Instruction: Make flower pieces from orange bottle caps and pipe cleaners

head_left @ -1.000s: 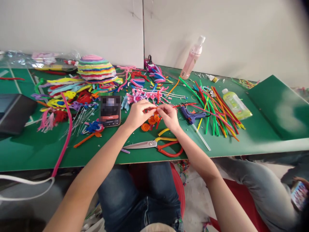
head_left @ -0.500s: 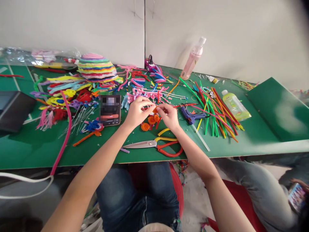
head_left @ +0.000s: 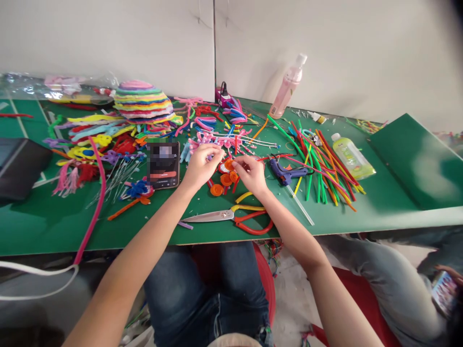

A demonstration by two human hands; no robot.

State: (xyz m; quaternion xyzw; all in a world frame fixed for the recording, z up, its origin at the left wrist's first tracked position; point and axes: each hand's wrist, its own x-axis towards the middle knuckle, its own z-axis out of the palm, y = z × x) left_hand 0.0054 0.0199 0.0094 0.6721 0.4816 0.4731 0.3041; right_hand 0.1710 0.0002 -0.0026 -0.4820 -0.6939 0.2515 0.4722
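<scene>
My left hand (head_left: 203, 166) is closed in a pinch above the table, thumb against fingers; whatever its tips hold is too small to make out. To its right, my right hand (head_left: 251, 174) also pinches, with its fingertips at a small orange pipe-cleaner piece (head_left: 229, 165); I cannot tell whether it grips that piece or something finer. Below the fingertips lie more orange coiled discs (head_left: 217, 190) with red and blue bits. Scissors (head_left: 231, 215) with red and yellow handles rest nearer the table edge. Just beyond the left hand are pink pipe-cleaner shapes (head_left: 231, 140).
A phone (head_left: 164, 166) lies left of my hands. Rightward are a blue glue gun (head_left: 288, 172), bundled pipe cleaners (head_left: 321, 173) and a green-yellow bottle (head_left: 352, 158). A pink bottle (head_left: 288, 86) and a striped hat-like piece (head_left: 143, 102) stand behind. Another person's leg (head_left: 379, 284) is at right.
My hands have drawn slightly apart, the left fingertips shifting left and up from the right ones. More of the orange pieces and a white patch now show between them.
</scene>
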